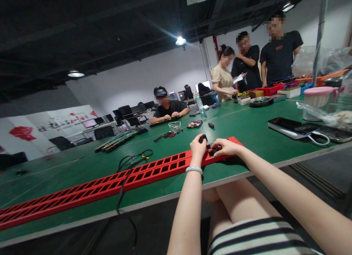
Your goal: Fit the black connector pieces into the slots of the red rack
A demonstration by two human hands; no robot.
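A long red rack (pixel 154 171) with two rows of square openings lies along the front edge of the green table (pixel 82 174). Near its right end, my left hand (pixel 198 147) has its fingers closed on a small black part (pixel 202 138), just above the rack. My right hand (pixel 224 147) is beside it, fingers bent down at the rack's openings and closed around a dark piece (pixel 215 150) that is partly hidden. A black cable (pixel 125 178) crosses over the rack to the left of my hands and hangs off the table edge.
A phone (pixel 293 125) on a white device lies to the right, near a pink-lidded container (pixel 317 101). Bundled strips (pixel 118 140), a bottle (pixel 200 105) and a small tray (pixel 194 124) lie farther back. One person sits across; three stand by bins (pixel 272 89).
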